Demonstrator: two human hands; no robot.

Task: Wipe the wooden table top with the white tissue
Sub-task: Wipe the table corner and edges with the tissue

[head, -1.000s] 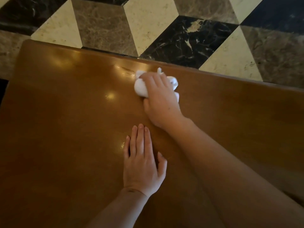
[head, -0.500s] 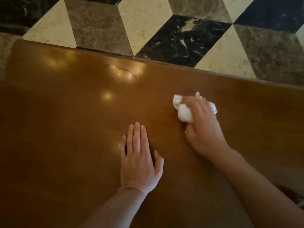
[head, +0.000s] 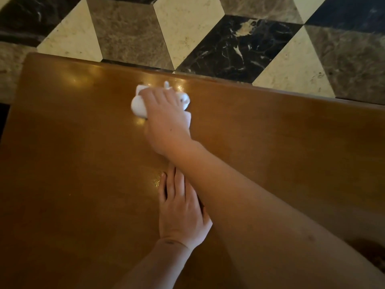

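Note:
The glossy brown wooden table top (head: 73, 174) fills most of the view. A crumpled white tissue (head: 139, 105) lies on it near the far edge, left of centre. My right hand (head: 166, 119) covers the tissue and grips it against the wood, the forearm reaching in from the lower right. My left hand (head: 181, 211) rests flat on the table nearer to me, fingers straight. My right forearm crosses over its fingertips and hides them.
Beyond the table's far edge (head: 270, 87) lies a marble floor (head: 239, 42) of cream, brown and black diamond tiles. The table's left edge (head: 19, 80) runs down the left side. Bright light spots shine on the wood near the tissue.
My right hand has swept the tissue from the right of centre back to the left and toward the far edge. The left hand stays flat in place.

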